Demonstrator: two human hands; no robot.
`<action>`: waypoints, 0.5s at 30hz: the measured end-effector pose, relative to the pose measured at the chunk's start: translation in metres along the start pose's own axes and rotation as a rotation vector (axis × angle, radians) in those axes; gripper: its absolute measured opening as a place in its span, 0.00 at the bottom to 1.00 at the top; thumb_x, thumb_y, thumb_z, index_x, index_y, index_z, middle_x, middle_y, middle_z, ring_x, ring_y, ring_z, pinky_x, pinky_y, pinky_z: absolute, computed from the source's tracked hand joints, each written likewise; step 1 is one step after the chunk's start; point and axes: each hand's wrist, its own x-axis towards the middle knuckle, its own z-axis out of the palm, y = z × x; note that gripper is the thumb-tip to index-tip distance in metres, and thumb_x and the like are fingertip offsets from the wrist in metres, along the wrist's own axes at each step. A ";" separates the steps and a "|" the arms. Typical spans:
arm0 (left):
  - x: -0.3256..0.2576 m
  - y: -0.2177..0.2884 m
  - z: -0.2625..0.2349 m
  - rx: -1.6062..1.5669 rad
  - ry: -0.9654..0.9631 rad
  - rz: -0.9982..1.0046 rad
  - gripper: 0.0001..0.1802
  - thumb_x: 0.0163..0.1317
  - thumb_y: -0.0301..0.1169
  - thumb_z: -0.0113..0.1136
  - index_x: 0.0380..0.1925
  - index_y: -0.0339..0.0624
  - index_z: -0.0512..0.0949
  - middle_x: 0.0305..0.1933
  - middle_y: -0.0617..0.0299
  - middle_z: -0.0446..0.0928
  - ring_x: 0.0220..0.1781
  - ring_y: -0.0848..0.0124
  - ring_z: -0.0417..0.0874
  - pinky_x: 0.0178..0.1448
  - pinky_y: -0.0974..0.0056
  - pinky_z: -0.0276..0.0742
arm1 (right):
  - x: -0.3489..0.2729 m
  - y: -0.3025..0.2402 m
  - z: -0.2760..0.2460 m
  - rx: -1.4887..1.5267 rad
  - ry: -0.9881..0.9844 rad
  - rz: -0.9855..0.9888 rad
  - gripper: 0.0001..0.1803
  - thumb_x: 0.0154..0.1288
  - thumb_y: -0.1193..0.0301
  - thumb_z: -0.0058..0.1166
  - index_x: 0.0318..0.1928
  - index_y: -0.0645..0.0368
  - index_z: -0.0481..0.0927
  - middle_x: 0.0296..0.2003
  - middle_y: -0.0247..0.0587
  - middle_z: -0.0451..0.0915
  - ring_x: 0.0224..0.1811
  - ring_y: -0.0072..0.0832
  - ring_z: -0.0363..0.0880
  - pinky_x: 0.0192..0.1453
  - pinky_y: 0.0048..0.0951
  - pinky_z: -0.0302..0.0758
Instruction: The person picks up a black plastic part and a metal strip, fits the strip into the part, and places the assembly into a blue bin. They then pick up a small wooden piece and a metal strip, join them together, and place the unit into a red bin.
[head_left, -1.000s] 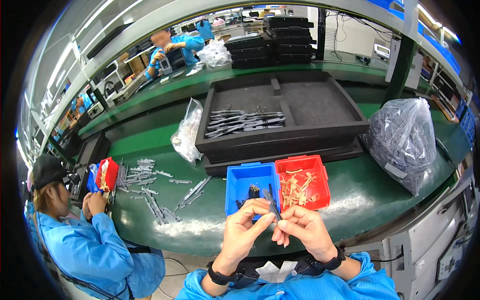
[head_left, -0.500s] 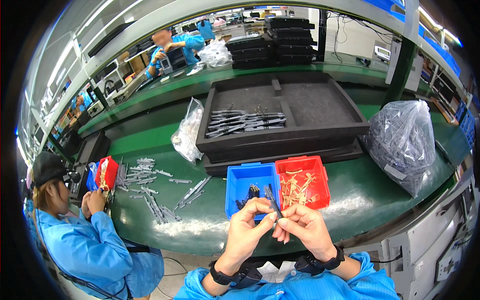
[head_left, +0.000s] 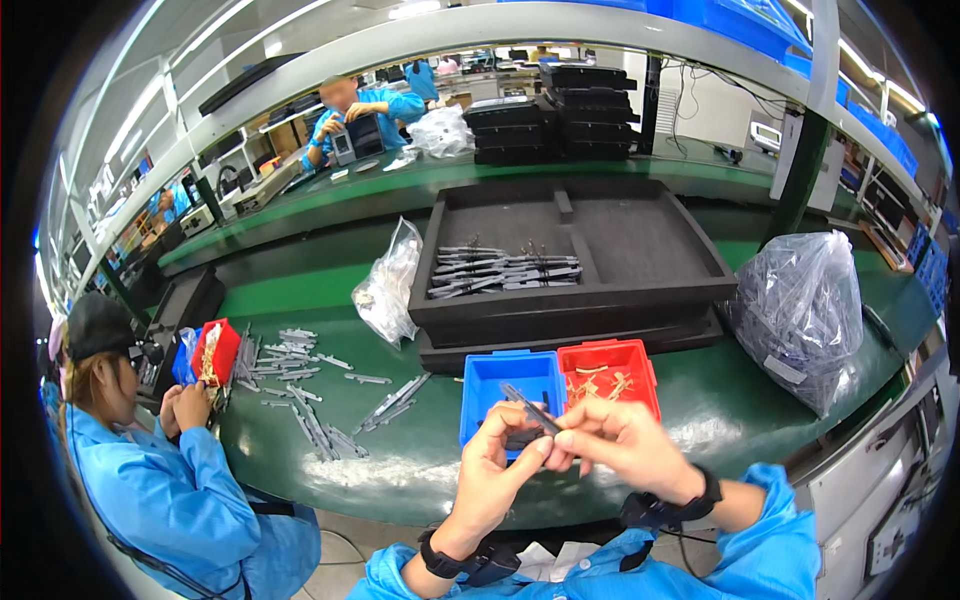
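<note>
A slim dark grey plastic part (head_left: 527, 405) is pinched between both of my hands, its far end slanting up to the left. My left hand (head_left: 492, 462) grips it from the left side, fingers curled. From the right, my right hand (head_left: 628, 448) has thumb and fingers closed on its near end. Just beyond my hands stand a blue bin (head_left: 472, 392) and, touching it on the right, a red bin (head_left: 652, 378). Small tan strips (head_left: 622, 384) lie in the red bin. My fingers mostly hide what the blue bin holds.
A black foam tray (head_left: 560, 302) holds a pile of similar grey parts (head_left: 500, 270) in its left compartment. Loose grey parts (head_left: 325, 425) lie left on the green table (head_left: 400, 470). Clear bags (head_left: 800, 310) (head_left: 390, 285) flank the tray. A co-worker (head_left: 170, 480) sits at left.
The grey part has tipped further left and lies flatter. My right wrist has swung outward to the right. The whole view has shifted, so the bins and tray appear lower.
</note>
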 end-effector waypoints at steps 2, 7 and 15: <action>-0.001 0.013 -0.006 0.192 -0.037 0.110 0.20 0.52 0.21 0.61 0.46 0.39 0.70 0.48 0.60 0.71 0.53 0.70 0.69 0.60 0.65 0.61 | 0.010 -0.022 -0.011 -0.214 0.016 -0.232 0.10 0.65 0.69 0.51 0.40 0.64 0.76 0.30 0.37 0.81 0.33 0.16 0.77 0.34 0.20 0.72; 0.003 0.014 -0.041 0.391 0.169 0.138 0.12 0.52 0.24 0.62 0.38 0.39 0.76 0.44 0.61 0.74 0.46 0.70 0.73 0.52 0.68 0.66 | 0.079 -0.102 -0.052 -1.325 0.448 -0.939 0.02 0.52 0.73 0.55 0.28 0.57 0.77 0.33 0.36 0.72 0.38 0.35 0.73 0.40 0.34 0.71; -0.003 0.019 -0.045 0.579 0.135 0.214 0.07 0.53 0.23 0.60 0.34 0.38 0.77 0.39 0.58 0.76 0.43 0.68 0.74 0.48 0.67 0.68 | 0.196 -0.077 -0.097 -2.030 0.321 -0.943 0.03 0.48 0.76 0.52 0.26 0.58 0.73 0.29 0.39 0.72 0.33 0.34 0.76 0.36 0.34 0.74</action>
